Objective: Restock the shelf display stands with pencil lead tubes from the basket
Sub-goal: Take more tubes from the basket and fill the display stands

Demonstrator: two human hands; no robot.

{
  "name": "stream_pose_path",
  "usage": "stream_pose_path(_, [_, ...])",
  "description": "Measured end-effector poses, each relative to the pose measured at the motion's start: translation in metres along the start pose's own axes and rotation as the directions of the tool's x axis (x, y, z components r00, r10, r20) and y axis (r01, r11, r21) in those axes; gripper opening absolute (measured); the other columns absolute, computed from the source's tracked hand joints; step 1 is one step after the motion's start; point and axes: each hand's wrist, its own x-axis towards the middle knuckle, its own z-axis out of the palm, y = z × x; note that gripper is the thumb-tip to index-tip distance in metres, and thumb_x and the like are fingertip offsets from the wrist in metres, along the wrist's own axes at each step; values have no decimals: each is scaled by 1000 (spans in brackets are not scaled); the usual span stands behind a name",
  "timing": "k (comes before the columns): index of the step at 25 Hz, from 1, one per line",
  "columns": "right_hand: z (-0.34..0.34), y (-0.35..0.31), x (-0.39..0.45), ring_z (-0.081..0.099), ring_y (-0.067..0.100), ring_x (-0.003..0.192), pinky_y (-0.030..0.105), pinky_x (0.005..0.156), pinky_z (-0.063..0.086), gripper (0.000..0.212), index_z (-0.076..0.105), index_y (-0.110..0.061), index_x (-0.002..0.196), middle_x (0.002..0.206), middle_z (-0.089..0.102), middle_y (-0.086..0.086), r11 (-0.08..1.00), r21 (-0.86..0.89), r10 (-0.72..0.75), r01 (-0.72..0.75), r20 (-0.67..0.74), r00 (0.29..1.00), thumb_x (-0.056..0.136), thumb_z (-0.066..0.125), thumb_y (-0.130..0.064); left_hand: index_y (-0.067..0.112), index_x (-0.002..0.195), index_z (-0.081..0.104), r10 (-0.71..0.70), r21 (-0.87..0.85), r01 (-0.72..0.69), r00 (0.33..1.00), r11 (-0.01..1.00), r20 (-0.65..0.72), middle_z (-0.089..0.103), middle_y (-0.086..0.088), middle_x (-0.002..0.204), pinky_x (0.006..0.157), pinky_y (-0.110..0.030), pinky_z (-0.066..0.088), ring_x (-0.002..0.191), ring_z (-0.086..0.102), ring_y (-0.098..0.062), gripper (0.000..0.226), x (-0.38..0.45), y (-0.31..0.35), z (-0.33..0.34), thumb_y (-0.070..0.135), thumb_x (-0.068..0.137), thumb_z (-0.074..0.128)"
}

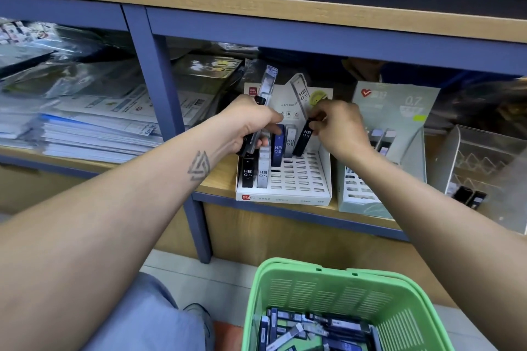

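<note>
At twelve o'clock a white slotted display stand (299, 179) sits on the shelf, where the right hand (339, 128) pinches a black lead tube (302, 139) standing in a rear slot and the left hand (251, 122) clutches several tubes (263, 105), while the green basket (336, 293) of tubes waits at six o'clock.

Tubes (263, 174) in white stand (323, 177): "HB 0.5". Stand backboard picture: "HB 0.5". Green stand (399, 105): "0.7".

Both hands (251, 122) (339, 128) gripping lead tubes (303, 138) over white stand (302, 179)
</note>
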Motion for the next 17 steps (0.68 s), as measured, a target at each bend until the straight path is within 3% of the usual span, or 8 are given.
stream_pose_path(2, [-1, 5, 2, 55, 0, 68, 19, 73, 41, 25, 75, -17, 105, 90, 70, -1, 999, -40, 20, -20, -4, 1000, 87, 68, -1, 1, 114, 59, 9, 14, -9, 1000, 1000, -6, 77, -12, 91, 40, -20, 40, 38, 47, -14, 28, 3, 0, 5, 14, 91, 69])
stream_pose_path(4, [0, 8, 3, 60, 8, 74, 21, 74, 41, 25, 75, -17, 106, 93, 72, 3, 999, -51, 16, -15, 16, 1000, 87, 69, -2, 3, 115, 59, 11, 12, -10, 1000, 1000, -16, 77, -10, 91, 41, -21, 41, 37, 47, -14, 30, 5, 0, 7, 14, 90, 69])
stream_pose_path(7, [4, 7, 4, 68, 27, 88, 31, 80, 53, 17, 74, -17, 98, 92, 72, 9, 999, -32, -3, 4, 35, 999, 86, 72, -5, 3, 115, 59, 4, 9, -4, 1000, 1000, -21, 76, -10, 91, 42, -22, 42, 37, 47, -15, 29, 7, 1, 11, 13, 90, 69])
stream_pose_path(12, [7, 9, 8, 68, 26, 87, 34, 81, 56, 16, 74, -16, 95, 90, 72, 8, 998, -55, -33, 40, 114, 993, 86, 70, -3, 2, 106, 61, -7, 41, 8, 1000, 999, -29, 72, -12, 91, 44, -23, 42, 36, 47, -15, 23, 7, 0, 14, 10, 87, 70])
stream_pose_path(14, [12, 11, 12, 69, 27, 92, 34, 82, 55, 21, 75, -14, 99, 97, 73, 8, 991, -119, -59, 69, 83, 995, 87, 66, 0, 1, 107, 62, -13, 43, 15, 999, 999, -34, 72, -16, 98, 45, -24, 43, 37, 49, -16, 26, 9, -1, 13, 9, 85, 72])
stream_pose_path(17, [23, 12, 12, 66, 34, 96, 38, 73, 55, 25, 75, -17, 104, 112, 65, 7, 934, -314, -156, 172, 75, 985, 84, 68, -4, 0, 108, 63, -15, 48, 16, 999, 999, -38, 72, -16, 91, 45, -24, 43, 38, 49, -17, 28, 9, 0, 13, 6, 82, 72])
